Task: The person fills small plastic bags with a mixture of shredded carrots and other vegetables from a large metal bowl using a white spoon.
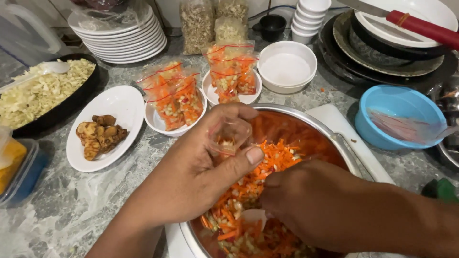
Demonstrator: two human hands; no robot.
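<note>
Steel mixing bowl [334, 138] is sitting under both hands, and I'm seeing it half full of shredded carrot mix [275, 160], orange with pale bits. Left hand [191, 172] is pinching a small clear zip bag [230, 136] by its mouth, fingers closed on the plastic, holding it open just above the mix. Right hand [311, 205] is reaching down into the mix, curled around a white spoon [251, 217]; the grip is mostly hidden, so I cannot tell how tightly it is closing. I'm reading this as the bag-filling step, scoop loading. Next move is calling for a level lift and a clean tip into the narrow bag mouth. Beyond the left hand, filled bags [177, 95] are standing in small white bowls [158, 122]. Blue bowl [399, 102] is sitting past the right hand.
</note>
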